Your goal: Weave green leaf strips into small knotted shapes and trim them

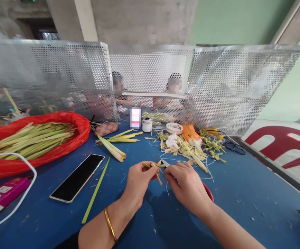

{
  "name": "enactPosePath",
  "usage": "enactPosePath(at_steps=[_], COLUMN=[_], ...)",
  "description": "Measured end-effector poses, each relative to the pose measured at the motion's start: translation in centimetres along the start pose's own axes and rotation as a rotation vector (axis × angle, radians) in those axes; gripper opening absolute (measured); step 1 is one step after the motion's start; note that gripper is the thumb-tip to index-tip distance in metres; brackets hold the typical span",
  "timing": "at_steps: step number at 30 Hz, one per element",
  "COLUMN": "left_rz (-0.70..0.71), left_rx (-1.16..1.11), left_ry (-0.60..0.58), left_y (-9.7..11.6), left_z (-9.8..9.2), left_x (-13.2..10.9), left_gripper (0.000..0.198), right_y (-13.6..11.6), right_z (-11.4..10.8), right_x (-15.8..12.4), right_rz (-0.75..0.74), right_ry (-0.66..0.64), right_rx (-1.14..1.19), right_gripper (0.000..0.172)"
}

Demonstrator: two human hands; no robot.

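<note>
My left hand is closed, pinching a small piece of green-yellow leaf strip between thumb and fingers. My right hand is curled round a tool with a pale pointed blade, whose tip points at the leaf piece. Most of that tool is hidden in the fingers, so whether it is a knife or scissors does not show. A red curved object peeks out behind my right wrist. Beyond the hands lies a heap of leaf scraps with loose white thread.
A red bag of long leaves stands at the left. Nearer are a black-screened phone, a purple power strip and a long green strip. Cut leaves, a white jar and a tape roll lie before a perforated metal screen.
</note>
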State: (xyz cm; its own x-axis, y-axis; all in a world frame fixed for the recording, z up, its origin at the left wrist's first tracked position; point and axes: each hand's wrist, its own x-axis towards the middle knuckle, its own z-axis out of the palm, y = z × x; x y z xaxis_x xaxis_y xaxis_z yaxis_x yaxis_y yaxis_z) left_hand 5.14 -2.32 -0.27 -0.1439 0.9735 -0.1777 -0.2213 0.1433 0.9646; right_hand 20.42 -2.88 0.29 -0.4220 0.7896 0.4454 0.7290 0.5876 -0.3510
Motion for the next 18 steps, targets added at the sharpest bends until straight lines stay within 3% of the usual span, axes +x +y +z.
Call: enactPosePath(at_steps=[4,8,14,18], left_rz=[-0.008,-0.016,-0.092,-0.126], left_rx=[-0.018,0.031,0.117,0.12], left_ry=[0.009,-0.028,-0.239,-0.317], left_y=[-0.6,-1.0,-0.4,0.0], left_z=[0.0,-0.1,-0.1,0.0], left_x=[0.4,0.7,0.0,-0.6], left_gripper=[0.016,0.014,0.019,0.026], right_y=[-0.5,-0.2,0.8,1.3], right_z=[0.8,1.0,0.4,1.1], right_x=[-0.3,-0.2,0.3,0.2], right_rz=[-0.189,-0.298,-0.187,-0.14], right_ry=[0.043,0.068,0.154,0.131], right_rx=[-0.124,-0.042,0.053,0.008], right_gripper=[0.023,0.026,0.02,0.018])
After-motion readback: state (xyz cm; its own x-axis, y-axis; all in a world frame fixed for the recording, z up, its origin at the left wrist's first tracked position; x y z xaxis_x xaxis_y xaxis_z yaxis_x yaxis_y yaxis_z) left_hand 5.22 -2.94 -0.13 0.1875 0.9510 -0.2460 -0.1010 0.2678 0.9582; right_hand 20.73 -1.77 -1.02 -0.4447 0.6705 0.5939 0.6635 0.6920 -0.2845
